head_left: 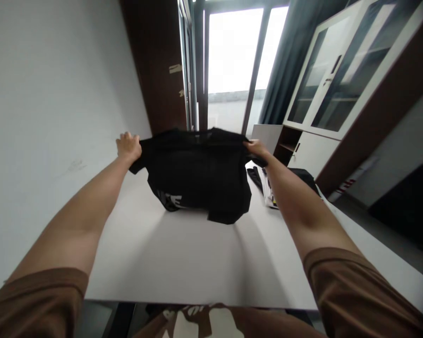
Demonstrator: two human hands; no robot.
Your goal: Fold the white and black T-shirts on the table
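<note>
A black T-shirt [197, 173] hangs stretched out between my two hands above the white table [197, 263]. Its collar faces up, and part of a pale print shows near the lower left hem. My left hand [129, 145] is closed on one sleeve side of the shirt. On the other side, my right hand [257, 148] grips the cloth near the shoulder, with the sleeve end dangling just below it. Both arms reach forward. The lower hem looks uneven, and whether it touches the tabletop I cannot tell.
Behind my right forearm lies a pile of folded clothes [267, 188], white and black, with a black item [303, 177] next to it. A white wall [63, 94] borders the left side. A glass-door cabinet [324, 80] stands at the back right, beside a window [234, 51] and dark curtain [284, 61].
</note>
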